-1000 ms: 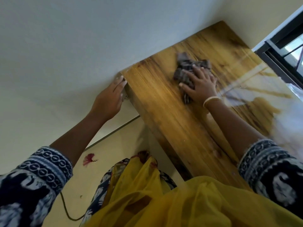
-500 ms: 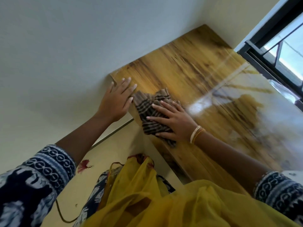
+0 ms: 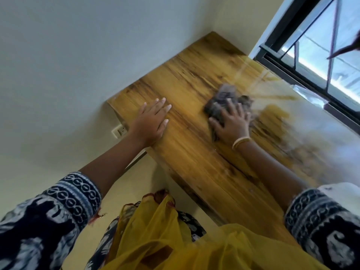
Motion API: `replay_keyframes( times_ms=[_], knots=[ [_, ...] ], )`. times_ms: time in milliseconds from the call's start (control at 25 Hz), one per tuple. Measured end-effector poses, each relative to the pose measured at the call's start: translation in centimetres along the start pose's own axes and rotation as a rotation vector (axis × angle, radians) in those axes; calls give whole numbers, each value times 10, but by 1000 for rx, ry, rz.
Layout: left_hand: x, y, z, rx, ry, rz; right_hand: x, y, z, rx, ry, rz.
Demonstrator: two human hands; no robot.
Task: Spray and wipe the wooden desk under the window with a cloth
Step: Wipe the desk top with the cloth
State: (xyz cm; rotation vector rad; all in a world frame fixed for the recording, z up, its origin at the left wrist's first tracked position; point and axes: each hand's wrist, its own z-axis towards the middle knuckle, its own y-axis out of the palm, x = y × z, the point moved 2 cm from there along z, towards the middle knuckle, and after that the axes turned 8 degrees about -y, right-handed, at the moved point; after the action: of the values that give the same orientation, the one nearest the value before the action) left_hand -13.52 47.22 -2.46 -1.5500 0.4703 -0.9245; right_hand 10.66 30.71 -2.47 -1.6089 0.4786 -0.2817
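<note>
A glossy, honey-brown wooden tabletop [image 3: 194, 152] with dark grain streaks runs along a pale wall and under a black-framed window [image 3: 319, 61] at the upper right, whose light glares off the far right part of the surface. The right hand [image 3: 232, 125] presses flat, fingers spread, on a crumpled grey-brown checked cloth [image 3: 224, 100] that lies on the tabletop about midway between the wall-side edge and the window; the cloth bunches out beyond the fingertips and shows beside the thumb, and its outline is smeared by motion blur. A thin pale bangle [image 3: 240, 142] circles the right wrist. The left hand [image 3: 151, 121] lies open and empty, palm down with fingers apart, on the tabletop near its left corner, well apart from the cloth, with the heel of the hand at the front edge. Both forearms come from dark blue sleeves printed with white patterns [image 3: 76, 199], and a sheer yellow scarf [image 3: 165, 240] hangs in the lower middle against the near edge of the tabletop. On the wall just below the tabletop's left corner, beside the left wrist, sits a small white wall socket [image 3: 119, 131]. The floor beneath is cream-coloured.
</note>
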Motion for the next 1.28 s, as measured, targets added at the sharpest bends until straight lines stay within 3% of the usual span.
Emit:
replay_keyframes(
  times_ms=[160, 280, 360, 600, 680, 720, 800, 960, 1080, 1160, 1280],
  knots=[
    [7, 5, 24, 6, -24, -28, -56, 13, -68, -90, -640, -95],
    [6, 7, 45, 31, -54, -38, -45, 13, -59, -124, -913, -175],
    [2, 10, 58, 21, -94, -41, -17, 8, -18, -80, -805, -148],
    [-5, 18, 68, 73, -154, -55, 130, -26, 82, 5, 402, 64],
    [-5, 17, 69, 89, -165, -62, 129, -29, 93, 2, 675, 158],
    [-5, 17, 70, 89, -169, -63, 115, -28, 99, 12, 725, 166],
    [-5, 18, 70, 89, -171, -59, 67, -22, 114, 44, 576, 134],
    [-6, 19, 72, 89, -162, -61, -46, -4, 96, 11, -164, -12],
    [-7, 19, 72, 81, -148, -46, -73, 8, 67, -55, -608, -75],
    [-8, 20, 73, 83, -159, -36, -43, 1, 96, -13, -600, -93],
    [-8, 21, 72, 93, -169, -40, 52, -20, 156, 15, -108, -1]
  ],
)
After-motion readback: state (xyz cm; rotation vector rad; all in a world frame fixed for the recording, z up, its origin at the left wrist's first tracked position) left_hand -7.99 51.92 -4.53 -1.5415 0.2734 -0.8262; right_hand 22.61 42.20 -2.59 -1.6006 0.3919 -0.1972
